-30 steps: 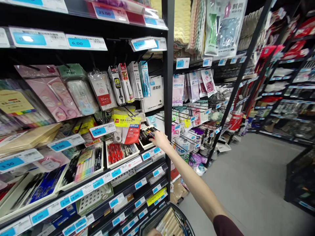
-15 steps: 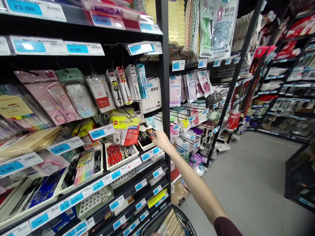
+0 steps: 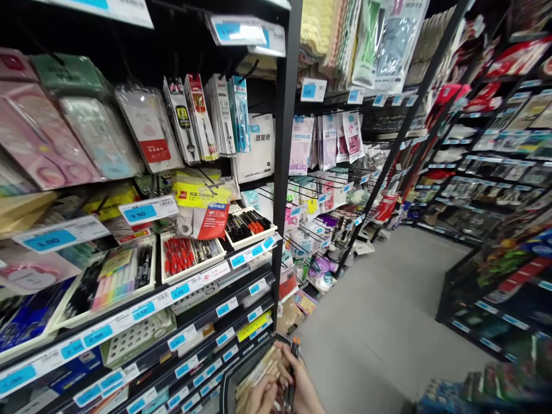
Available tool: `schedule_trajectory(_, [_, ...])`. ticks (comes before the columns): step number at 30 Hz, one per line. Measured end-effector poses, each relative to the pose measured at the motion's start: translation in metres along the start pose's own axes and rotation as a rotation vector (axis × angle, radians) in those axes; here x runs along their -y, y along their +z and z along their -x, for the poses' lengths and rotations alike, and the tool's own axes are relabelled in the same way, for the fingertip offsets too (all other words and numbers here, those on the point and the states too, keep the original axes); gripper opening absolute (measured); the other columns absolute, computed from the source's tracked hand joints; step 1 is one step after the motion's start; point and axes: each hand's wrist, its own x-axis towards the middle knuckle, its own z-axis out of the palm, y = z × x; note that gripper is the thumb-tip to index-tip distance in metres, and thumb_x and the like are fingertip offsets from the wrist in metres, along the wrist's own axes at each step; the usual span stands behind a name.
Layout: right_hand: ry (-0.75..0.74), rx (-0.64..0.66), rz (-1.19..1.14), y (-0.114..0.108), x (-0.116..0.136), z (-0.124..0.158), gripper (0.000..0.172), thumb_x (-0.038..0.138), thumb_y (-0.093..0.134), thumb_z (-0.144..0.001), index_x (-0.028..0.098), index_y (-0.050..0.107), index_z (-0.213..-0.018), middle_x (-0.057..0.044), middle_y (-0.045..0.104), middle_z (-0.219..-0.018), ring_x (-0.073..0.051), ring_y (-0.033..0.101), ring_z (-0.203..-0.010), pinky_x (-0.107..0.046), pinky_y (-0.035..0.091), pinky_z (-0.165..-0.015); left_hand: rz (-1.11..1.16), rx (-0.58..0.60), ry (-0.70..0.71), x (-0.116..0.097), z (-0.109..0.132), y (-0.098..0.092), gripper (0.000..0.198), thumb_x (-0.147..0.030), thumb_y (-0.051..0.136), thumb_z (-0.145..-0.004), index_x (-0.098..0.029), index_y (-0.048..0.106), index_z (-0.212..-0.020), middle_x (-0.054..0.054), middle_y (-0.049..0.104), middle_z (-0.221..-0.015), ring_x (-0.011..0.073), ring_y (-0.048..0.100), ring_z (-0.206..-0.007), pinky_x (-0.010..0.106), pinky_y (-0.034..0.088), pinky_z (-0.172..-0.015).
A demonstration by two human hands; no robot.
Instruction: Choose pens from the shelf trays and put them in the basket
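Low in the middle of the view, both my hands meet over a black wire basket (image 3: 228, 380). My right hand (image 3: 307, 393) is closed on a few dark pens (image 3: 293, 368) with orange tips, held upright. My left hand (image 3: 260, 398) sits right beside it with fingers curled against the pens and the beige packets (image 3: 254, 375) in the basket; what it grips is hidden. On the shelf above stands the white tray of black and orange markers (image 3: 249, 223).
Black stationery shelving (image 3: 282, 144) fills the left, with pen trays, hanging packs and blue price tags (image 3: 138, 213). Further shelving with hooks runs along the grey aisle floor (image 3: 388, 322). A dark rack (image 3: 495, 287) stands on the right.
My right hand left the marker tray on the shelf and came down to the basket with pens in it. The view dropped and swung right.
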Motion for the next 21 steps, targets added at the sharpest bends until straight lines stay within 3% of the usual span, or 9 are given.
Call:
schedule_trajectory(2, [0.037, -0.091, -0.019, -0.018, -0.016, 0.012, 0.036, 0.056, 0.075, -0.069, 0.023, 0.069, -0.082, 0.004, 0.054, -0.054, -0.005, 0.023, -0.035, -0.020, 0.022, -0.037, 0.080, 0.112, -0.051, -0.002, -0.003, 0.012, 0.056, -0.073, 0.058, -0.076, -0.018, 0.062, -0.087, 0.004, 0.066, -0.071, 0.0147, 0.061, -0.057, 0.024, 0.049, -0.052])
schedule_trajectory(4, [0.047, -0.140, -0.044, -0.021, -0.004, 0.024, 0.036, 0.053, 0.075, -0.070, 0.021, 0.069, -0.085, 0.006, 0.049, -0.048, -0.007, 0.029, -0.037, -0.020, 0.027, -0.038, 0.180, 0.185, -0.107, -0.010, -0.001, 0.023, 0.054, -0.065, 0.068, -0.073, -0.015, 0.060, -0.090, 0.004, 0.065, -0.069, 0.0154, 0.062, -0.058, 0.026, 0.051, -0.054])
schedule_trajectory(7, [-0.054, -0.133, -0.065, -0.020, 0.033, 0.031, 0.033, 0.040, 0.076, -0.072, 0.019, 0.070, -0.096, 0.000, 0.068, -0.076, -0.006, 0.039, -0.044, -0.020, 0.037, -0.045, 0.311, 0.225, -0.142, -0.026, 0.001, 0.039, 0.053, -0.051, 0.078, -0.071, -0.013, 0.059, -0.103, 0.007, 0.068, -0.080, 0.0174, 0.066, -0.068, 0.027, 0.053, -0.060])
schedule_trajectory(10, [-0.101, -0.085, -0.065, -0.023, 0.055, 0.031, 0.034, 0.039, 0.073, -0.075, 0.019, 0.069, -0.103, -0.003, 0.072, -0.092, -0.006, 0.041, -0.048, -0.020, 0.043, -0.049, 0.324, 0.205, -0.188, -0.037, -0.002, 0.047, 0.054, -0.047, 0.079, -0.071, -0.011, 0.058, -0.105, 0.009, 0.071, -0.082, 0.0171, 0.067, -0.067, 0.028, 0.054, -0.062])
schedule_trajectory(16, [-0.002, -0.052, -0.092, -0.023, 0.045, 0.037, 0.047, 0.056, 0.051, -0.089, 0.017, 0.065, -0.113, -0.008, 0.072, -0.100, -0.009, 0.046, -0.049, -0.021, 0.047, -0.050, 0.320, 0.223, -0.201, -0.036, 0.002, 0.039, 0.046, -0.045, 0.075, -0.077, -0.009, 0.060, -0.102, 0.010, 0.073, -0.079, 0.0174, 0.068, -0.064, 0.029, 0.053, -0.063])
schedule_trajectory(21, [-0.005, 0.006, -0.182, -0.020, 0.045, 0.035, 0.046, 0.053, 0.048, -0.093, 0.018, 0.065, -0.116, -0.009, 0.072, -0.105, -0.009, 0.049, -0.052, -0.022, 0.050, -0.052, 0.362, 0.233, -0.207, -0.029, 0.009, 0.030, 0.039, -0.041, 0.071, -0.082, -0.008, 0.062, -0.101, 0.013, 0.074, -0.083, 0.0180, 0.068, -0.066, 0.029, 0.051, -0.065])
